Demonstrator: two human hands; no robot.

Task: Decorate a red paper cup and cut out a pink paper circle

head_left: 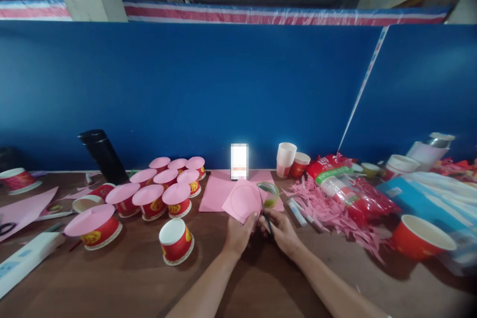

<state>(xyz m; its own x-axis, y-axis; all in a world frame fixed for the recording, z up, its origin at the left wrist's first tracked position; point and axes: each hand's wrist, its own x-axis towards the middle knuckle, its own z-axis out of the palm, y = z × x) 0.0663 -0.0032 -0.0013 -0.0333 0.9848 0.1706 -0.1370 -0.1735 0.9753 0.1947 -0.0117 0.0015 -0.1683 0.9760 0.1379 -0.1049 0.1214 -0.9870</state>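
My left hand [239,234] is closed on the lower edge of a square of pink paper [244,199], which has a circle drawn on it. Scissors [266,213] are in my right hand [282,231], with the blades pointing up along the paper's right edge. Whether the blades touch the paper I cannot tell. Behind the held square lie larger pink sheets [214,194] and a roll of green tape [271,193]. To the left of my hands an upside-down red paper cup [176,239] stands on the table.
Several upturned red cups topped with pink paper discs [147,195] stand at the left. A black flask [103,156] rises behind them. Pink paper scraps [328,208], a glue stick [297,212], a bag of cups [345,186] and an orange-red cup [421,237] lie to the right.
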